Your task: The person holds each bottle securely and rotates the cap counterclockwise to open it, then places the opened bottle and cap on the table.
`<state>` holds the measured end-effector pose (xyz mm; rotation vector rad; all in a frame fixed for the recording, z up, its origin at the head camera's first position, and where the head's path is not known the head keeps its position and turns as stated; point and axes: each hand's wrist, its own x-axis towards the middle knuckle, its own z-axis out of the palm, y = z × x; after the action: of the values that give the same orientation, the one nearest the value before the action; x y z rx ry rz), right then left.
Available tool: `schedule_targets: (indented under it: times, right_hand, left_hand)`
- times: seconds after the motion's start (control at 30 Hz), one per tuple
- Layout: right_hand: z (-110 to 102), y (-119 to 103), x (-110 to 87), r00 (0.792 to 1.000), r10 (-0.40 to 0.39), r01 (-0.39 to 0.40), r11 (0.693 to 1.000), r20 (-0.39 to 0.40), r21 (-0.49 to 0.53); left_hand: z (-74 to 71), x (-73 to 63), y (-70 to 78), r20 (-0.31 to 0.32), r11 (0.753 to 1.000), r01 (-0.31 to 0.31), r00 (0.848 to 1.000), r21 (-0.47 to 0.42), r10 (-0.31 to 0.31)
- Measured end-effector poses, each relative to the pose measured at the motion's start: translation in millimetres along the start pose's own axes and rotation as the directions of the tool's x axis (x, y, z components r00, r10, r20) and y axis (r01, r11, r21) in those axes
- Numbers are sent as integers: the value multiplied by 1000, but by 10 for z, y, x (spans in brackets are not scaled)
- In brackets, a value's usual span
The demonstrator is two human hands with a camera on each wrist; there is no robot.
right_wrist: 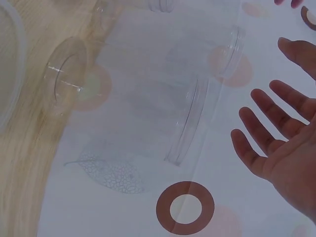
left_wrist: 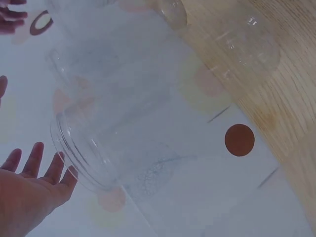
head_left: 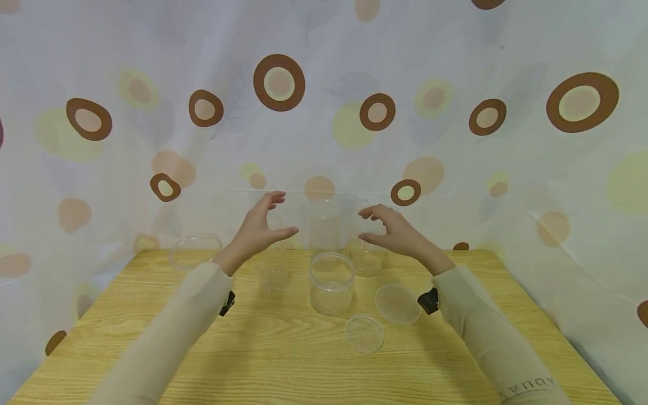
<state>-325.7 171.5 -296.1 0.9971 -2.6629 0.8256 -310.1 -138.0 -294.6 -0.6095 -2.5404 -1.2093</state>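
Observation:
My left hand [head_left: 258, 228] hovers over the back of the table by a tall clear plastic jar [head_left: 274, 270], its thumb and fingers spread apart. In the left wrist view, the fingers of that hand [left_wrist: 37, 190] are near the rim of a clear jar [left_wrist: 84, 153]; I cannot tell whether they touch. Opposite it, my right hand [head_left: 392, 228] is raised beside another clear jar [head_left: 368, 261], fingers loosely bent. The right wrist view has this hand [right_wrist: 291, 148] apart from the jar rims, holding nothing. Between both hands stands a tall clear jar [head_left: 325, 228].
A short, wide clear jar [head_left: 331, 295] stands in front of the tall ones. Two round translucent lids [head_left: 397, 304] lie flat at right of centre. A large clear round piece [head_left: 196, 252] is at back left. Patterned cloth [head_left: 324, 152] hangs behind the wooden table [head_left: 283, 360].

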Motion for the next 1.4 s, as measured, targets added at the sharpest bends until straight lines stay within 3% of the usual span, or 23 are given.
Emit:
schedule_targets:
  times: [0.3,0.5,0.67,1.07,1.4]
  right_hand:
    - [33,71,265,995,64,-59,996,-74,66]
    - [86,84,414,992,87,-78,992,-87,99]
    - [129,107,490,992,91,-81,991,-91,109]
    - [185,143,592,986,145,-130,978,-84,162]
    - [314,150,654,982,182,-173,970,-41,173]
  left_hand:
    - [253,195,108,46,991,62,997,115,-68]
    - [331,316,145,24,976,85,995,202,-92]
    - [380,379,157,6,970,73,997,230,-76]
    - [620,396,169,-50,994,66,997,88,-61]
    - [845,345,-15,-70,980,197,978,0,-196]
